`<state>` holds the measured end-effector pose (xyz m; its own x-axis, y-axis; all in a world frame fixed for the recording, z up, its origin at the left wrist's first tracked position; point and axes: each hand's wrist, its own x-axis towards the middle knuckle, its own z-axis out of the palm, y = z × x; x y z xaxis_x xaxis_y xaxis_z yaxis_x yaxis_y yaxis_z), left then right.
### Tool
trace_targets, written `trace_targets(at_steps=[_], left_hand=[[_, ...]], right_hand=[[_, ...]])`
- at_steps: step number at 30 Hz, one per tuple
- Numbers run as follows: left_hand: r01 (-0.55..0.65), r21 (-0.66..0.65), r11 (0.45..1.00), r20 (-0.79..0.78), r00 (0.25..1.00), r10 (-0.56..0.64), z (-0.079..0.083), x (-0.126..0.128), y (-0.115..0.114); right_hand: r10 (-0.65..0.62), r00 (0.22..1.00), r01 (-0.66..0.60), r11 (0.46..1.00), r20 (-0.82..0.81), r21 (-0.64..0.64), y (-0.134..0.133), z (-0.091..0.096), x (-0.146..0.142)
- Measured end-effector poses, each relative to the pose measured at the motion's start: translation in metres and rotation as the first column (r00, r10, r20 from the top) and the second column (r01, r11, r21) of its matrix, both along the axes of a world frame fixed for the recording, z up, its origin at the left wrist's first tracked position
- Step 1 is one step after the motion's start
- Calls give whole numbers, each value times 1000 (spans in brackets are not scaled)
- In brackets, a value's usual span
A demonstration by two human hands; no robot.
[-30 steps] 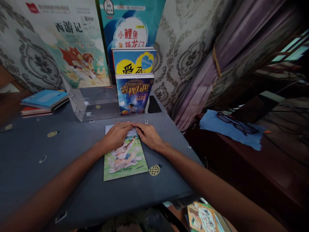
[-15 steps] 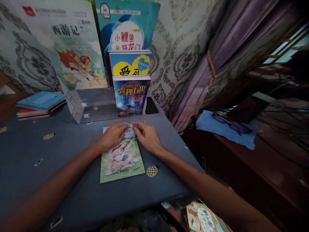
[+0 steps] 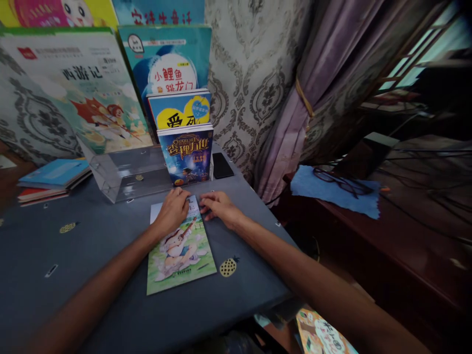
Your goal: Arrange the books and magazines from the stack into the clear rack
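Note:
A thin picture-cover book (image 3: 180, 250) lies flat on the grey-blue tablecloth, its green cover showing a seated figure with a guitar-like instrument. My left hand (image 3: 172, 210) rests palm down across the upper left of that cover, fingers stretched toward the top edge. Just off the book's upper right corner hovers my right hand (image 3: 221, 209), its fingers loosely bent and apart with nothing between them. Directly behind the hands, a clear acrylic stand (image 3: 110, 182) carries a dark blue book (image 3: 189, 156) in front, with a yellow-and-blue book (image 3: 184, 110) and taller ones behind.
A stack of books (image 3: 55, 179) lies at the left. A dark phone-like slab (image 3: 222, 165) sits right of the stand. Beyond the table's right edge, a reddish-brown surface holds a blue cloth (image 3: 334, 194) with eyeglasses (image 3: 342, 182) and cables. Another book (image 3: 320, 334) is low at front right.
My right hand has come away from the book's top edge, leaving a gap between the two hands. My left hand stays on the cover. The view has tilted up and turned slightly right.

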<state>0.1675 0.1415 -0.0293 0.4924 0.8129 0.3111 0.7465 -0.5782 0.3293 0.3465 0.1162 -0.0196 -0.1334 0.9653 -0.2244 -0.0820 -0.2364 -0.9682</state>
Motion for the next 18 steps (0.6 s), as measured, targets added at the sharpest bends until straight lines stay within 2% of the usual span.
trace_targets(at_steps=[3, 9, 15, 18], left_hand=[[-43, -19, 999, 14, 999, 43, -3, 4, 4], [-128, -98, 987, 88, 987, 137, -8, 7, 16], [-115, -132, 985, 220, 965, 142, -8, 7, 16], [-95, -189, 977, 267, 953, 144, -7, 6, 14]], right_hand=[[-7, 1000, 8, 993, 12, -114, -2, 8, -1], [-5, 1000, 1, 985, -23, -175, -5, 20, 1], [2, 998, -12, 983, -56, -183, -4, 22, 5], [24, 996, -35, 990, -82, -138, -2, 19, 7]])
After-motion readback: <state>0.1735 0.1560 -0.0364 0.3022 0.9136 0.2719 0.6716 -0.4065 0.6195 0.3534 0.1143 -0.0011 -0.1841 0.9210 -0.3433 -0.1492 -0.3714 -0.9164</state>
